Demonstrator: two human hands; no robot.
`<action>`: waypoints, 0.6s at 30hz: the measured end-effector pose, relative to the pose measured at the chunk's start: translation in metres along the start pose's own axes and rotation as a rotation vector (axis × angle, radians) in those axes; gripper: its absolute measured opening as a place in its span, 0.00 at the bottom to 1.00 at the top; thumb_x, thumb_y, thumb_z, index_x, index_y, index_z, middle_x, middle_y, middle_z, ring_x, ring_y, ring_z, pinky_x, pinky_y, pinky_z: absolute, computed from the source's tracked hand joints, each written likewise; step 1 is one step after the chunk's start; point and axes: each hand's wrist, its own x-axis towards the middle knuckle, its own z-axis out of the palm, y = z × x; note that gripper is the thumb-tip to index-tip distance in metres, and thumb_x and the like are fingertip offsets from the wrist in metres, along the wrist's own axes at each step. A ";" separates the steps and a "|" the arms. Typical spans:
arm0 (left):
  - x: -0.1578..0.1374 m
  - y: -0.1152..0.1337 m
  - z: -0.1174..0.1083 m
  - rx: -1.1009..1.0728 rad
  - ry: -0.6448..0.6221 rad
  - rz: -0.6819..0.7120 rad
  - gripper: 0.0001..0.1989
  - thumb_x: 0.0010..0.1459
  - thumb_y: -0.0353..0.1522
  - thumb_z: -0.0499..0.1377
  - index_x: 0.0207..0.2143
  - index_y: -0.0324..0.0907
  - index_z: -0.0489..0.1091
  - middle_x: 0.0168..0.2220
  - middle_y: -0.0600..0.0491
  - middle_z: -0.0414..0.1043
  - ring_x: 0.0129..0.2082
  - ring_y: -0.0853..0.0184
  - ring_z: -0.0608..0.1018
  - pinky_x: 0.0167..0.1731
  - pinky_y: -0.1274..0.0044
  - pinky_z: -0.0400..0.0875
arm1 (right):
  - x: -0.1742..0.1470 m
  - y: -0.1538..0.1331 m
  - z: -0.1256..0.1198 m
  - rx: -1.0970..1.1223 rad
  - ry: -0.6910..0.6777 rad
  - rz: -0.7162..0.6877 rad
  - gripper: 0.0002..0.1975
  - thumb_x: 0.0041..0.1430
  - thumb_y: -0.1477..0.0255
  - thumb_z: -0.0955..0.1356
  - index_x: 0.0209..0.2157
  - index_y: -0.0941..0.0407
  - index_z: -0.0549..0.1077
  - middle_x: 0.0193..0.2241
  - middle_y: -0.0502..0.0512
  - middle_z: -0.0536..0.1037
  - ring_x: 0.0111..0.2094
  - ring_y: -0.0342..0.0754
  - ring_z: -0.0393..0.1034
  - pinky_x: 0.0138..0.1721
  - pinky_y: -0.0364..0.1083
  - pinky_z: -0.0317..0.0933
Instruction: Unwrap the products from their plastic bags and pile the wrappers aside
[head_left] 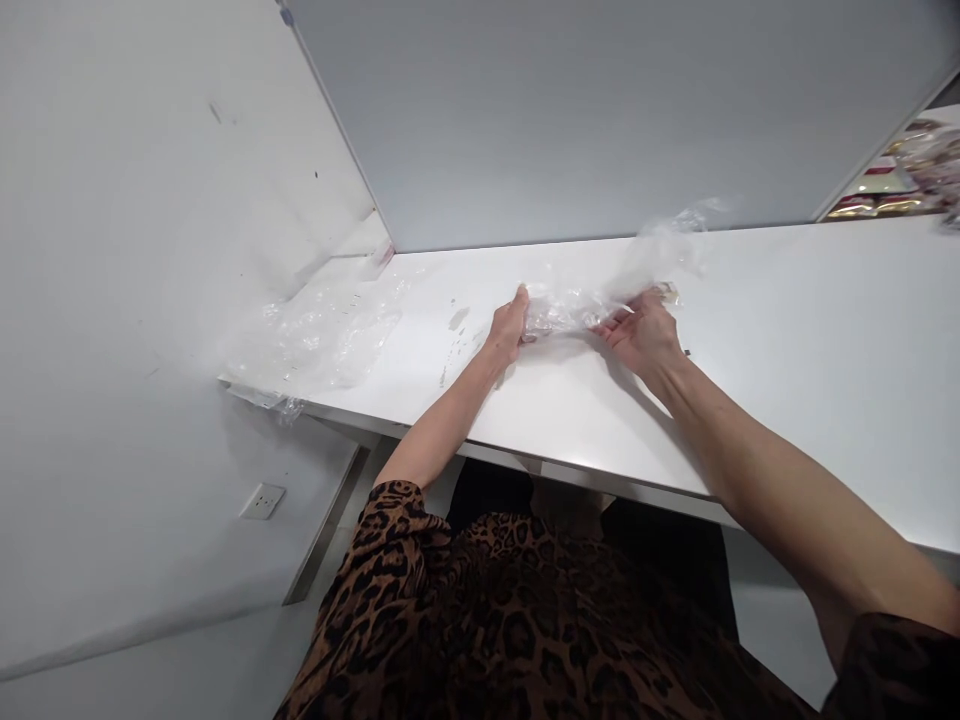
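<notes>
Jointly gripped by left hand (510,328) and right hand (643,335): crumpled plastic (564,312) | toward back edge of bench (802,340) | possible tear, if pulled unevenly

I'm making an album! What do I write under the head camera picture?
Left hand and right hand hold crinkly clear plastic over a white table.
</notes>
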 end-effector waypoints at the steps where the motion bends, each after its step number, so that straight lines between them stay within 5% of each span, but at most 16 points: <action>1: 0.003 -0.002 0.001 0.004 0.021 0.037 0.19 0.71 0.45 0.64 0.32 0.41 0.73 0.22 0.57 0.70 0.20 0.74 0.70 0.22 0.81 0.62 | -0.001 -0.002 -0.001 0.001 0.006 0.026 0.22 0.68 0.49 0.73 0.37 0.51 0.67 0.26 0.47 0.72 0.27 0.43 0.74 0.32 0.44 0.79; 7: 0.012 -0.012 0.001 0.077 -0.031 0.114 0.23 0.74 0.49 0.58 0.41 0.38 0.79 0.29 0.53 0.77 0.27 0.72 0.77 0.28 0.81 0.70 | -0.015 0.001 0.006 -0.098 -0.176 0.161 0.15 0.60 0.64 0.79 0.38 0.54 0.72 0.35 0.52 0.79 0.33 0.46 0.79 0.28 0.43 0.78; 11: 0.002 -0.016 0.000 0.102 -0.189 0.089 0.28 0.71 0.52 0.61 0.59 0.39 0.76 0.48 0.42 0.83 0.45 0.60 0.85 0.41 0.75 0.81 | -0.012 0.008 0.007 -0.069 -0.099 0.029 0.13 0.64 0.63 0.77 0.36 0.54 0.73 0.32 0.49 0.78 0.28 0.42 0.73 0.23 0.40 0.74; 15: -0.014 -0.027 0.001 0.136 -0.277 0.220 0.56 0.55 0.44 0.78 0.78 0.59 0.52 0.77 0.45 0.59 0.67 0.50 0.76 0.59 0.63 0.80 | -0.006 0.010 0.002 -0.036 0.037 -0.216 0.13 0.64 0.61 0.77 0.36 0.53 0.74 0.34 0.48 0.78 0.33 0.42 0.74 0.27 0.39 0.75; 18: -0.019 -0.039 0.004 0.183 -0.270 0.309 0.59 0.49 0.38 0.81 0.76 0.65 0.54 0.80 0.50 0.49 0.74 0.49 0.68 0.63 0.62 0.76 | -0.009 0.012 0.002 -0.077 0.017 -0.298 0.16 0.61 0.56 0.78 0.38 0.51 0.75 0.36 0.47 0.79 0.36 0.43 0.76 0.32 0.40 0.77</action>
